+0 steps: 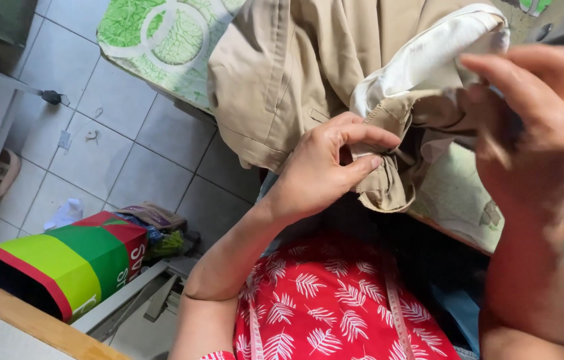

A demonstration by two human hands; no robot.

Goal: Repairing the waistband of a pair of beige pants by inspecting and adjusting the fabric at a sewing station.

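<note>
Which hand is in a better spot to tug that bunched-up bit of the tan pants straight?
Probably the left hand. Its thumb and fingers already pinch the bunched edge of the tan pants. The right hand is higher, gripping the fabric by the white lining, so it looks better placed for holding steady.

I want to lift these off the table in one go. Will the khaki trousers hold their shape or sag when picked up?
Likely sag: the trousers already drape and fold over the table edge. The bit pinched by the left hand bunches, so it is probably soft. The white lining near the right hand may flop out.
</note>
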